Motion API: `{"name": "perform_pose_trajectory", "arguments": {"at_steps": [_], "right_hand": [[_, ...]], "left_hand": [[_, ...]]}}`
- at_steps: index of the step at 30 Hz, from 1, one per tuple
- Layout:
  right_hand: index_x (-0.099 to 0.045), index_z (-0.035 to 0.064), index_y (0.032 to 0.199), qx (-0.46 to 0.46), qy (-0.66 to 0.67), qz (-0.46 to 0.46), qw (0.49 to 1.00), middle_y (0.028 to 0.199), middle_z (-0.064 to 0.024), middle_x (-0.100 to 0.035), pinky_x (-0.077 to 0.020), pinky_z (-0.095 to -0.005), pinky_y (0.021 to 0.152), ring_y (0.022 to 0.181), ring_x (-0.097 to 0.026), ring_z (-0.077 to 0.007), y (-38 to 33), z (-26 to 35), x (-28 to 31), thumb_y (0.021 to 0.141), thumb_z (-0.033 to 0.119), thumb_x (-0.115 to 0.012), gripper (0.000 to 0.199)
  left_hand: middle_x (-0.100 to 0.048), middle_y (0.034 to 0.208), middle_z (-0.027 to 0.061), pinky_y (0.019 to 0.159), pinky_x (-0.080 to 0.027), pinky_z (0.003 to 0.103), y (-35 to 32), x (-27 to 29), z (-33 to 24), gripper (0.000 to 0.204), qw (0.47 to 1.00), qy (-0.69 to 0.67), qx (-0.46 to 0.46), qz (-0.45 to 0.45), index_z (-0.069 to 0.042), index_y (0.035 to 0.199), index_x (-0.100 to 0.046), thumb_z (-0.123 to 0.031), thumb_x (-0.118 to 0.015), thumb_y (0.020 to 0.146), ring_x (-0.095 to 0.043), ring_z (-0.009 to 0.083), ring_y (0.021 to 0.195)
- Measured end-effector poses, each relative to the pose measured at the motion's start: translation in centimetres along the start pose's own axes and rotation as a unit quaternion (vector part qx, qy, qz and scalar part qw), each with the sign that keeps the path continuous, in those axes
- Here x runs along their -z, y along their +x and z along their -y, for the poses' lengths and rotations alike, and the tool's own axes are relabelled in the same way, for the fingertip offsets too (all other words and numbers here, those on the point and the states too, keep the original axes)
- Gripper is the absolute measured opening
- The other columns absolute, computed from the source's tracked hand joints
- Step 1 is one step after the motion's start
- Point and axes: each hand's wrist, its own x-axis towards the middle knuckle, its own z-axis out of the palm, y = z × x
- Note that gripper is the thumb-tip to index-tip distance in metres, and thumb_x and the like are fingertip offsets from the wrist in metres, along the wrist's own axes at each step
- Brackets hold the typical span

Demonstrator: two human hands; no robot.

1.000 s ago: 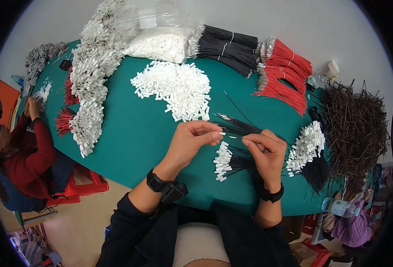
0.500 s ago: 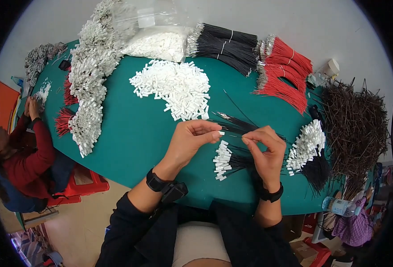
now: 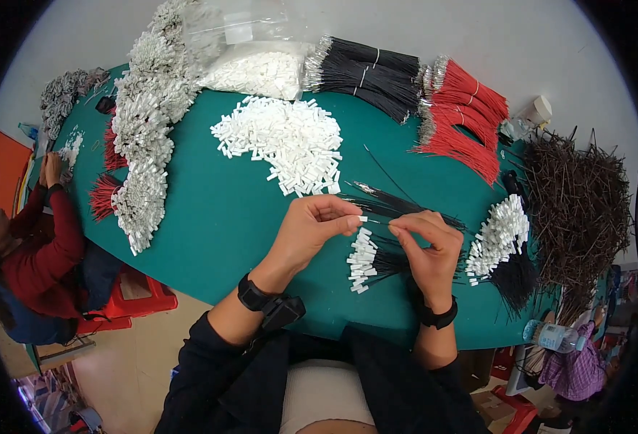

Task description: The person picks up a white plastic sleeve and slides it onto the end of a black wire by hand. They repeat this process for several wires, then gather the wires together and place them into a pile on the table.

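Observation:
Between thumb and forefinger, my left hand (image 3: 321,219) pinches a small white connector housing (image 3: 363,218). My right hand (image 3: 432,242) pinches a thin black wire, whose bare metal tip (image 3: 374,222) points at the housing; whether it touches or has entered cannot be made out. Beneath my hands lie loose black wires (image 3: 387,201) with metal ends. Nearer to me is a bunch of black wires with white housings (image 3: 363,262) on their ends. The loose white housings (image 3: 290,141) form a heap beyond my left hand.
On the green table (image 3: 196,217), bundled black wires (image 3: 366,72) and red wires (image 3: 467,119) lie at the back. A housing-tipped bundle (image 3: 499,235) and a dark wire pile (image 3: 575,210) stand right. A long row of bunched housings (image 3: 145,137) runs left. A co-worker (image 3: 37,231) sits far left.
My right hand has shifted slightly left, bringing the wire tip closer to the housing in my left hand. The co-worker's head and hands have moved a little.

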Motion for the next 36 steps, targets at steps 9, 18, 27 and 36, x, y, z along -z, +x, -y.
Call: {"name": "perform_pose_trajectory", "arguments": {"at_steps": [9,18,27,36], "right_hand": [[-0.076,0.0012,0.09,0.022,-0.013,0.002,1.0,0.083,-0.008,-0.074,-0.0474,-0.0307,0.073,0.075,-0.068,-0.0201,-0.01,-0.07,-0.11,0.078,-0.005,-0.077,0.014],[-0.076,0.0015,0.09,0.031,-0.014,0.016,0.999,0.083,-0.0081,-0.073,-0.0479,-0.0308,0.073,0.076,-0.068,-0.0206,0.05,0.18,-0.17,0.079,-0.005,-0.077,0.013],[-0.075,-0.0014,0.091,-0.062,0.052,0.033,0.996,0.085,-0.011,-0.074,-0.0528,-0.0291,0.069,0.077,-0.071,-0.021,-0.08,0.33,-0.31,0.08,-0.006,-0.075,0.012],[-0.075,-0.0015,0.091,-0.066,0.047,0.034,0.996,0.085,-0.0121,-0.074,-0.054,-0.0298,0.067,0.077,-0.072,-0.023,-0.19,0.18,-0.54,0.08,-0.006,-0.074,0.012]], "left_hand": [[-0.074,0.09,0.0087,0.075,-0.053,0.025,-0.03,0.03,-0.06,0.015,1.0,-0.003,-0.001,0.0,0.003,0.103,-0.073,-0.002,-0.075,0.09,-0.066,0.0116,0.079],[-0.074,0.089,0.0088,0.075,-0.053,0.025,-0.18,-0.22,-0.2,0.014,1.0,0.005,-0.002,0.001,0.003,0.102,-0.073,0.0,-0.075,0.089,-0.067,0.0121,0.078],[-0.073,0.087,0.0088,0.075,-0.054,0.026,-0.27,-0.44,-0.07,0.013,1.0,0.025,0.002,0.017,0.003,0.101,-0.073,0.0,-0.076,0.089,-0.068,0.0132,0.079],[-0.074,0.088,0.0093,0.076,-0.055,0.026,-0.3,-0.66,0.37,0.011,1.0,0.011,0.005,0.013,0.003,0.1,-0.073,0.0,-0.075,0.089,-0.069,0.0136,0.079]]}}
